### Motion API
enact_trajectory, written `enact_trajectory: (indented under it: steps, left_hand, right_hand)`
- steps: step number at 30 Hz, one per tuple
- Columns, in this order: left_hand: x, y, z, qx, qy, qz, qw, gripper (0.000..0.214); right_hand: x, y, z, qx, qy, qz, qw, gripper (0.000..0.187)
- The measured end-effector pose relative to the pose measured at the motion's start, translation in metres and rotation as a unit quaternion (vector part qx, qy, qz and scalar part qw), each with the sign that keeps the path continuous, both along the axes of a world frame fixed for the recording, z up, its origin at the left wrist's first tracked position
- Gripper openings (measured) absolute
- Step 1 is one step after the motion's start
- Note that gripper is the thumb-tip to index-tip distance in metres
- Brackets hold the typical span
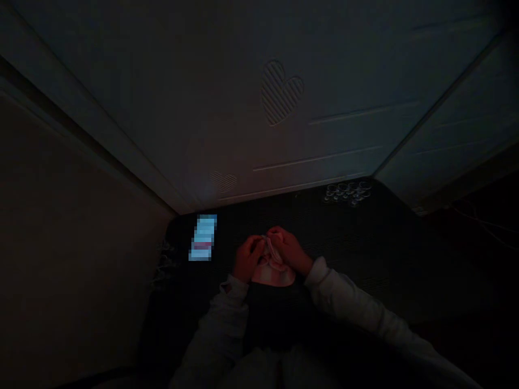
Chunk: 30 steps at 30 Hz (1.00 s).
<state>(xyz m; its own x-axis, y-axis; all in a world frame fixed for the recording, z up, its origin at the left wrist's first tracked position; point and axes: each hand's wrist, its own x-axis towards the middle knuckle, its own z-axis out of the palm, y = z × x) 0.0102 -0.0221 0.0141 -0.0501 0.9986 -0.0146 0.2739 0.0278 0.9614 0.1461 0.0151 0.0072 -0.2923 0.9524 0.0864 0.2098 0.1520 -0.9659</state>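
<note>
The room is very dark. My left hand and my right hand meet low in the middle of the view, over a dark surface. Both have their fingers curled onto a small pale pink piece of fabric that lies between them. The fabric's lower part spreads out light below my hands. My sleeves are pale. A lit phone screen glows just to the left of my left hand.
A cluster of small clear rings or glass pieces lies at the far edge of the dark surface. A pale panel with embossed hearts rises behind. A wall stands on the left. Thin cables trail at the right.
</note>
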Motion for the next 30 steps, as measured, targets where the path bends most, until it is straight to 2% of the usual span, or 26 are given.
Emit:
enact_trajectory:
  steps: [30]
  left_hand:
    - [-0.0008, 0.0004, -0.0011, 0.006, 0.008, -0.004, 1.0, 0.022]
  right_hand:
    - [-0.0005, 0.0012, -0.0027, 0.012, 0.005, -0.002, 1.0, 0.018]
